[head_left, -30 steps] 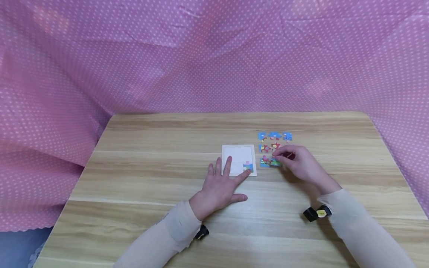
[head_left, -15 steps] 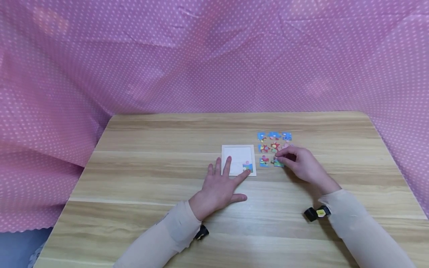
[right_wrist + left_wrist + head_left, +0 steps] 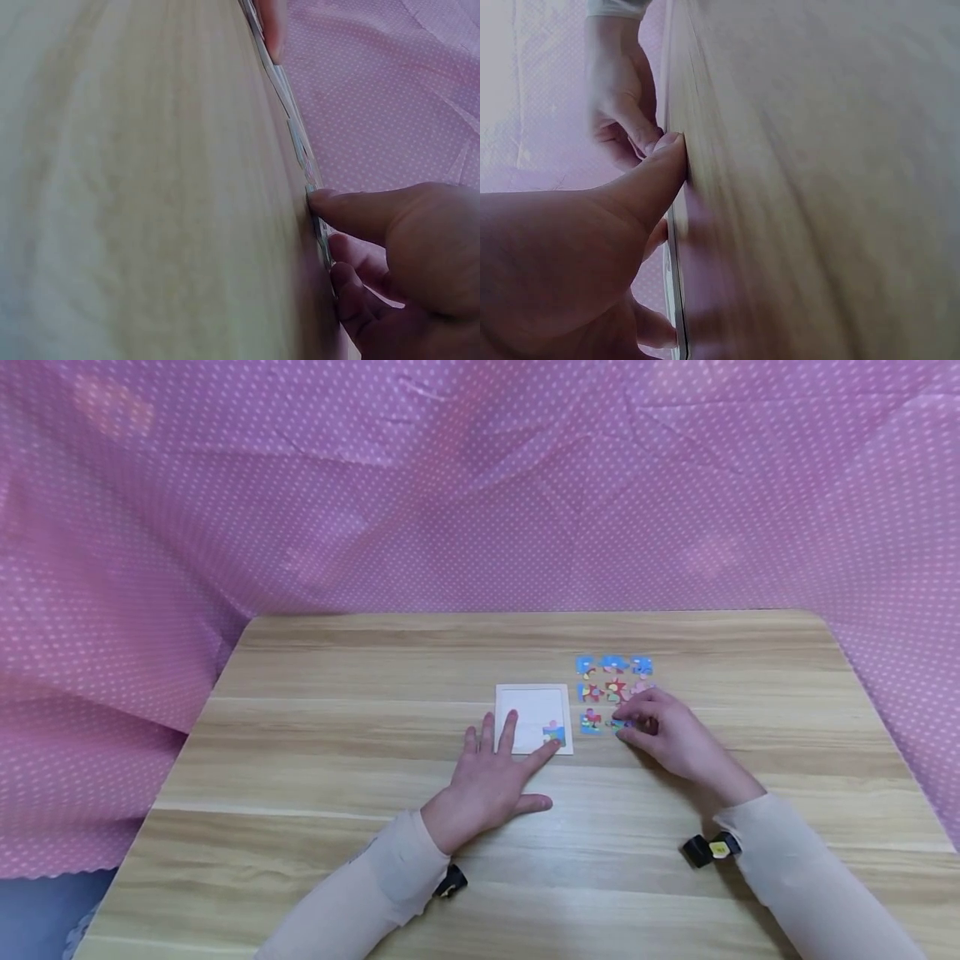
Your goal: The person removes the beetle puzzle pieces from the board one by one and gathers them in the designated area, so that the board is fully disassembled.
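My left hand [image 3: 486,785] lies spread on the near part of a white puzzle frame [image 3: 534,687]. Its index finger touches a blue and pink puzzle piece [image 3: 553,730] in the frame's near right corner. To the right, my right hand [image 3: 678,739] pinches a blue-green puzzle piece [image 3: 618,725] at table level between thumb and fingers; the hand covers part of it. In the right wrist view the thumb [image 3: 352,210] presses on the edge of a thin piece. A red and blue puzzle piece [image 3: 591,722] sits just left of that hand.
Several more pieces lie in rows behind the right hand, among them a blue piece [image 3: 614,663] and a red piece [image 3: 616,691]. A wooden table [image 3: 337,727] carries everything. Pink dotted cloth [image 3: 480,485] hangs along its far edge.
The piece under my right hand has shifted right, away from its left neighbour, opening a gap. The right thumb has dropped to the piece's near edge. My left hand has stayed put.
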`<state>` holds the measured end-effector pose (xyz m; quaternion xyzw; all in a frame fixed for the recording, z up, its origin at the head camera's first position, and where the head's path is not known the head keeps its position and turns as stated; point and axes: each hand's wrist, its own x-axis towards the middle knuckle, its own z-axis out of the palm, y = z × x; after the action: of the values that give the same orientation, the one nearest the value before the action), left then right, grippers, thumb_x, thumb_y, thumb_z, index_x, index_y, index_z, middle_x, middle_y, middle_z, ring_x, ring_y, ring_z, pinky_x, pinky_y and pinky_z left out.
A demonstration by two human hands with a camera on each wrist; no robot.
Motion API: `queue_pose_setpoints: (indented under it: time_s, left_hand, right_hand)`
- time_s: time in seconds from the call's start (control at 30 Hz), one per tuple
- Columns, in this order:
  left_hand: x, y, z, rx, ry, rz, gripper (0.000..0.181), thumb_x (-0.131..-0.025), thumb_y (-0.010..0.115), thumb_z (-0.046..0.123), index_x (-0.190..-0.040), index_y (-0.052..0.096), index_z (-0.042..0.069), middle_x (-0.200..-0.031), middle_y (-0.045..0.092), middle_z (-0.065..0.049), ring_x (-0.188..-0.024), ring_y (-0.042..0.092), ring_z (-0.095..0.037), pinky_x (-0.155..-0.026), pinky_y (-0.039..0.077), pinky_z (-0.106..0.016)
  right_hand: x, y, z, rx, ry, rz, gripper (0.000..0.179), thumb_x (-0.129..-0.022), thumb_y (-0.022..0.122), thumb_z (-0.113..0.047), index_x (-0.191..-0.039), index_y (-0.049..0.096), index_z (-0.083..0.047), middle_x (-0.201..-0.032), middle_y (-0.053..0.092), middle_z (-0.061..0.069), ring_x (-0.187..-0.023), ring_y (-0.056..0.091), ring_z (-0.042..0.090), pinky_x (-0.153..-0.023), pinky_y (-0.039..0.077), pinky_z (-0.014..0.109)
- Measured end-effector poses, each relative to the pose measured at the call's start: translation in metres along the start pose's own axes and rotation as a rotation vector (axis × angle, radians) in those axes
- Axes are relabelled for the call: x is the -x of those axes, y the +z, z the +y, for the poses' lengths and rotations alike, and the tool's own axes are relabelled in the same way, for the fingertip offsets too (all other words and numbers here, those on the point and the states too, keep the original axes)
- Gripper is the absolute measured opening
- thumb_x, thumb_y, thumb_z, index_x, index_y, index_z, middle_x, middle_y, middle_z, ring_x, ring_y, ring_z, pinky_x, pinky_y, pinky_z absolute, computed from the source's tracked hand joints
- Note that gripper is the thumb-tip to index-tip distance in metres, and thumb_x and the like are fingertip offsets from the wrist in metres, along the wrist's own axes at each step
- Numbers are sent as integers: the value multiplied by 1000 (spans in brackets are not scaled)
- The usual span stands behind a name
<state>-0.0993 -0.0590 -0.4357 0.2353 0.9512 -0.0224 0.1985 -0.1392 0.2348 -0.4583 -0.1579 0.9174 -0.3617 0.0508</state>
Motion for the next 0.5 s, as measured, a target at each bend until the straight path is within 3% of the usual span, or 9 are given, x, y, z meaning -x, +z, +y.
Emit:
queue_pose_setpoints:
  time_s: [0.13, 0.33, 0.5]
  left_hand:
    - [0, 1, -1, 8, 5, 3, 78, -100, 51, 77, -169, 23, 53, -181, 12, -24, -163, 14, -60, -130, 22, -72]
    - [1, 2, -1, 12, 15, 11, 78, -101, 51, 76, -169, 22, 53, -181, 12, -24, -162, 14, -60, -130, 22, -72]
    - [1, 1, -1, 7, 17, 20, 78, -101, 51, 76, -169, 22, 53, -180, 13, -25, -162, 15, -61, -129, 22, -72]
  right_hand:
    - [0, 1, 0, 0, -3, -10, 22, -99, 77, -8, -121, 79, -4, -123, 68, 16, -101, 60, 24, -83, 49, 28]
    - [0, 2, -1, 19, -15, -12, 22, -100, 75, -5, -122, 80, -5, -127, 68, 17, -110, 63, 30, -89, 51, 35]
    - [0, 2, -1, 27, -25, -17, 22, -100, 75, -4, -121, 80, -6, -127, 68, 16, -108, 62, 28, -86, 50, 31]
